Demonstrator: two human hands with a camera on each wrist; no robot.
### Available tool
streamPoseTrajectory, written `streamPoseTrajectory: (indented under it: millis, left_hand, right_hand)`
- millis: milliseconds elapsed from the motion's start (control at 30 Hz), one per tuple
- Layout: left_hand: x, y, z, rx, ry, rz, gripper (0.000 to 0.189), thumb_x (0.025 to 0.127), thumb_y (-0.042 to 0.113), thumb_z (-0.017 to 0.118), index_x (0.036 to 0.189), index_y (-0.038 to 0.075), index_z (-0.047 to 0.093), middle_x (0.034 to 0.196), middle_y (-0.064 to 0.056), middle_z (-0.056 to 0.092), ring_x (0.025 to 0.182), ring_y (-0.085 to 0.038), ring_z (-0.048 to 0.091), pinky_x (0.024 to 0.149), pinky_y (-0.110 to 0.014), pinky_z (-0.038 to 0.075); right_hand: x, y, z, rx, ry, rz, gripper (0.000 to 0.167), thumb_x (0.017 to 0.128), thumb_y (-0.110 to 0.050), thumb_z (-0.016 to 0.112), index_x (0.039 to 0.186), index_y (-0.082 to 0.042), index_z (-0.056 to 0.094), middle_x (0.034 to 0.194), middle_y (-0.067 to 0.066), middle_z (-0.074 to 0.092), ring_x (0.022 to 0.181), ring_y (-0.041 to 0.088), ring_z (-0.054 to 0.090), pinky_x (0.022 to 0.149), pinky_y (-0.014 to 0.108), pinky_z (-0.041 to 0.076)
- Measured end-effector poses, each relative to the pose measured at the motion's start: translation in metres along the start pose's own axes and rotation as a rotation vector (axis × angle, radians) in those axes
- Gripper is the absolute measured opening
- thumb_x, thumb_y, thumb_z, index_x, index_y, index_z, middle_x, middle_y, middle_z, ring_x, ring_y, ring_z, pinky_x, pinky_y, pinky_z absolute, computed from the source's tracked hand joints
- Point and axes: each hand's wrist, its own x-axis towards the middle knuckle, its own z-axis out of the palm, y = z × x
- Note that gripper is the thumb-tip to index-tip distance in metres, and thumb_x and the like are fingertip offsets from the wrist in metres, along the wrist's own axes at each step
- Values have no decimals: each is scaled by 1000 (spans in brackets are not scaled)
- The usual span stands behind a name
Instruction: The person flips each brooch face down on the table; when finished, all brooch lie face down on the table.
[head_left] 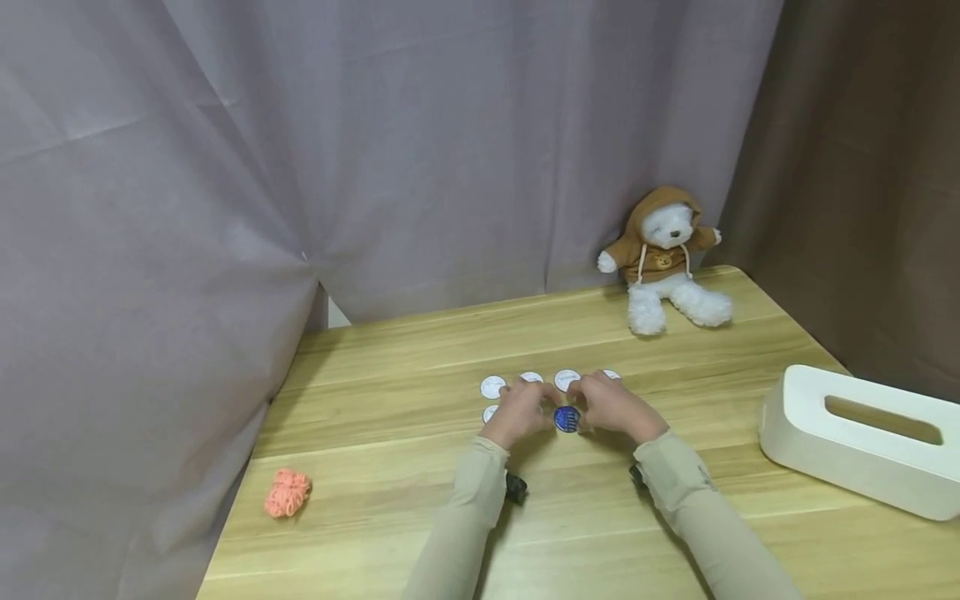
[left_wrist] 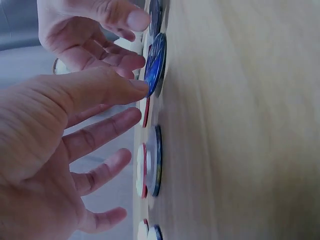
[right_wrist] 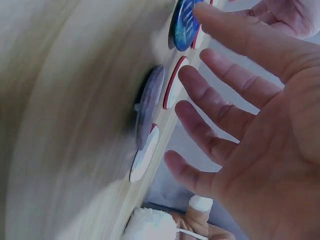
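Note:
A round blue disc [head_left: 567, 419] with a pale printed pattern lies between the two hands, tilted in the left wrist view. My left hand [head_left: 522, 410] rests its thumb tip at the disc's near edge; its other fingers are spread and hold nothing. From the other side, my right hand [head_left: 615, 406] has its thumb tip at the disc's face, its remaining fingers spread apart. White round discs [head_left: 493, 387] line up behind, some with red edges. A grey-backed disc [left_wrist: 154, 160] lies in the front row under the left fingers, and another grey disc [right_wrist: 150, 107] near the right fingers.
A white plush bear [head_left: 667, 258] in a brown hoodie sits at the table's back right. A white tissue box [head_left: 862, 442] stands at the right, a coral yarn bundle [head_left: 287, 493] at the left. Grey curtain [head_left: 435, 167] hangs behind the wooden table [head_left: 375, 500].

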Motion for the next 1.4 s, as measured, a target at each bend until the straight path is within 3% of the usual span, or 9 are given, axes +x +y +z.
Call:
streamPoseTrajectory:
  millis: [200, 367, 533, 700, 833, 1000, 1200, 1400]
  left_hand:
    - [2, 6, 3, 41, 9, 26, 30, 70, 8, 86, 96, 19, 78, 96, 7, 72, 98, -22, 55, 86, -50, 39]
    - [0, 9, 3, 54, 13, 36, 29, 69, 6, 86, 95, 18, 79, 96, 6, 73, 90, -19, 56, 86, -52, 40]
    - [1, 10, 4, 46, -6, 27, 29, 68, 6, 87, 95, 16, 79, 98, 7, 74, 90, -16, 54, 86, -50, 38]
    - [2, 10, 5, 45, -18, 19, 28, 69, 7, 87, 94, 17, 79, 96, 9, 74, 91, -16, 55, 89, -50, 36]
    - [2, 9, 5, 39, -11, 17, 25, 68, 7, 85, 91, 17, 80, 92, 10, 73, 91, -16, 54, 91, -51, 35]
    - [2, 8, 3, 19, 3, 14, 19, 74, 8, 84, 89, 17, 79, 90, 9, 72, 91, -17, 54, 93, -57, 35]
    - [3, 7, 2, 1, 16, 9, 11, 80, 12, 84, 87, 18, 77, 86, 9, 70, 89, -15, 54, 94, -60, 35]
    - [5, 6, -1, -16, 28, 19, 11, 81, 10, 82, 84, 19, 76, 81, 10, 73, 85, -13, 56, 93, -59, 36]
  right_hand:
    - [-4, 3, 1, -20, 17, -28, 31, 53, 4, 80, 76, -12, 66, 71, 3, 59, 79, 23, 48, 74, 43, 37]
    - [-3, 5, 3, -26, 39, -73, 31, 54, 9, 74, 73, -15, 69, 67, 1, 58, 73, 20, 46, 69, 39, 36]
    - [-3, 6, 6, -56, 60, -101, 29, 57, 7, 77, 70, -19, 71, 66, -7, 60, 75, 19, 51, 71, 44, 40]
    - [-4, 4, 8, -53, 59, -104, 26, 60, 3, 81, 72, -19, 73, 68, -9, 63, 79, 21, 53, 74, 49, 40]
    - [-5, 4, 6, -57, 60, -114, 26, 60, 4, 82, 74, -17, 74, 69, -9, 62, 77, 18, 52, 74, 46, 41]
    - [-5, 5, 2, -63, 65, -156, 24, 64, 6, 82, 74, -14, 74, 70, -8, 64, 71, 14, 56, 71, 40, 47]
    - [-3, 8, 1, -23, 51, -148, 21, 72, 6, 79, 80, -13, 76, 79, -7, 71, 76, 15, 62, 77, 43, 49]
    - [-1, 10, 3, 4, 69, -128, 21, 74, 6, 76, 75, -15, 71, 66, -10, 59, 65, 11, 49, 72, 40, 42]
